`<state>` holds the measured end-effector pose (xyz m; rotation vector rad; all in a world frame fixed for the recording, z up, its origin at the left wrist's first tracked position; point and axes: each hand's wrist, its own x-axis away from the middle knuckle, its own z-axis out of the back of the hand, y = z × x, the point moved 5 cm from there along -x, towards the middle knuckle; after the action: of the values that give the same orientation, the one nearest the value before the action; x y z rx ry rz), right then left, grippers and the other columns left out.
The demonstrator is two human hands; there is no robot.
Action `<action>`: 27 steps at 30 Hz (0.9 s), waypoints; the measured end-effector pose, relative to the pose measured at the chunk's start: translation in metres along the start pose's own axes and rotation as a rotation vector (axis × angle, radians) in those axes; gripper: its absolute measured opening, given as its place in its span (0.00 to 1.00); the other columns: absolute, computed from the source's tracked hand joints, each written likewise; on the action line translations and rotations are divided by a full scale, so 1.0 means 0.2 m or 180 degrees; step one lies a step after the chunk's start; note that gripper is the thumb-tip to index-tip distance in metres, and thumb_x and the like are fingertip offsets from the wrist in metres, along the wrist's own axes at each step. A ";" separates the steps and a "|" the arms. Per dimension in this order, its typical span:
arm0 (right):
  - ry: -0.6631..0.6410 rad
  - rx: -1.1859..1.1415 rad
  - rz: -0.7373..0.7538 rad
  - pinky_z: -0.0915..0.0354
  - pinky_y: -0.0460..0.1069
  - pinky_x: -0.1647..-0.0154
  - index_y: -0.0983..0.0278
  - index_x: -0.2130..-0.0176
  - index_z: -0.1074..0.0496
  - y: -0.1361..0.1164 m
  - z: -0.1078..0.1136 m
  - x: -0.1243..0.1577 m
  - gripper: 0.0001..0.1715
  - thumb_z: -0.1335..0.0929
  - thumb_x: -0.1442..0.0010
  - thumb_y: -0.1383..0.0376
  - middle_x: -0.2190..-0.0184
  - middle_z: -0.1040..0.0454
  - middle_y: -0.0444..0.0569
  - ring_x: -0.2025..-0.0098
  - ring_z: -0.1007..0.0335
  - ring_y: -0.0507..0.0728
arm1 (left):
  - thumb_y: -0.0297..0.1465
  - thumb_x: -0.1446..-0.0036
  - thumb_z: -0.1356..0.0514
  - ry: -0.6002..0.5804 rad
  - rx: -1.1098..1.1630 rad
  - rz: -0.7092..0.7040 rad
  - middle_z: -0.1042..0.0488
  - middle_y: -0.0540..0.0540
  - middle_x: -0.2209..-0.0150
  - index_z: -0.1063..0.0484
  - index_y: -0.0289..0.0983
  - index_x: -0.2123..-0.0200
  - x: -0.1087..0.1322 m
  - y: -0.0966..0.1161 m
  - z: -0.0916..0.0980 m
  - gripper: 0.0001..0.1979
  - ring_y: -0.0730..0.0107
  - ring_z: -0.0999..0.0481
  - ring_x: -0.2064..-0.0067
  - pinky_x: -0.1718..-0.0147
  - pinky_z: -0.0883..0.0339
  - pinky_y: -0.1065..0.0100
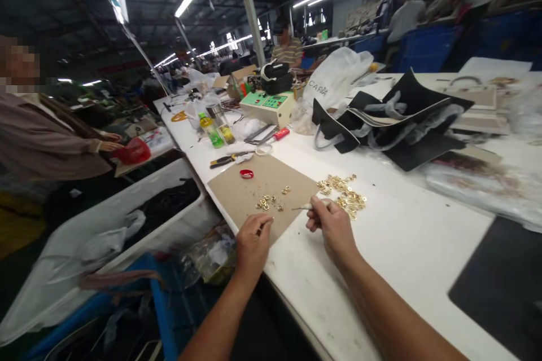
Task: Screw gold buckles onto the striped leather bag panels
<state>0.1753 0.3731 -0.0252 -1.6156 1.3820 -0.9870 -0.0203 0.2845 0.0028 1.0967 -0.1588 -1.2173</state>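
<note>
My right hand (331, 227) is closed round a thin tool with a pale handle and a narrow metal tip (300, 207), which points left over the brown board (228, 192). At the board's near edge my left hand (254, 240) pinches with thumb and forefinger; whatever sits between them is too small to name. Just beyond the left hand lie several gold-coloured metal rings (265, 202). A larger heap of gold metal fittings (342, 192) is spread on the white table beside my right hand. A red ring-shaped roll (247, 174) rests on the board.
Pliers (222, 161), a green-labelled bottle (210, 131) and a green-and-cream control box (266, 107) stand farther back. Black sheet pieces (393, 118) are piled at right. White and blue bins (158, 304) flank the table's left edge. A person (51, 118) stands at left.
</note>
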 end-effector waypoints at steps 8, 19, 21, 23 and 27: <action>0.1002 -0.0570 0.0397 0.35 0.44 0.80 0.64 0.65 0.26 -0.15 0.33 -0.19 0.27 0.20 0.48 0.47 0.73 0.25 0.43 0.78 0.32 0.49 | 0.27 0.36 0.38 -0.0545 -0.0937 -0.0526 0.20 0.42 0.47 0.21 0.41 0.55 -0.10 0.06 -0.19 0.09 0.56 0.23 0.44 0.42 0.30 0.56; 0.0913 -0.0605 0.0327 0.36 0.42 0.80 0.64 0.65 0.25 -0.14 0.32 -0.20 0.27 0.20 0.50 0.46 0.77 0.29 0.40 0.79 0.34 0.48 | 0.35 0.35 0.35 -0.1755 -0.1395 -0.1124 0.23 0.44 0.56 0.18 0.43 0.54 0.03 0.36 -0.72 0.08 0.55 0.25 0.51 0.58 0.29 0.61; 0.0862 -0.0567 0.0279 0.37 0.42 0.80 0.63 0.67 0.26 -0.13 0.31 -0.20 0.26 0.20 0.49 0.47 0.77 0.29 0.40 0.79 0.34 0.49 | 0.35 0.33 0.37 -0.1795 -0.1388 -0.1156 0.22 0.44 0.57 0.18 0.43 0.55 0.02 0.33 -0.73 0.07 0.55 0.25 0.51 0.58 0.30 0.61; 0.0809 -0.0540 0.0220 0.36 0.43 0.79 0.63 0.67 0.26 -0.12 0.30 -0.19 0.25 0.20 0.49 0.48 0.76 0.29 0.41 0.78 0.33 0.49 | 0.34 0.30 0.41 -0.1797 -0.1218 -0.1153 0.22 0.43 0.59 0.19 0.40 0.59 0.02 0.29 -0.70 0.10 0.57 0.25 0.53 0.56 0.31 0.61; 0.0524 -0.0380 0.0161 0.34 0.45 0.77 0.63 0.63 0.25 -0.08 0.24 -0.17 0.22 0.21 0.45 0.49 0.75 0.27 0.42 0.77 0.31 0.50 | 0.34 0.28 0.45 -0.1459 -0.0115 -0.0299 0.20 0.45 0.64 0.20 0.38 0.63 0.04 0.16 -0.52 0.14 0.64 0.23 0.60 0.57 0.32 0.64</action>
<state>0.2213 0.4113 -0.0320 -1.6064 1.6120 -1.0442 0.0699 0.3379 -0.0301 0.7861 -0.4369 -1.5378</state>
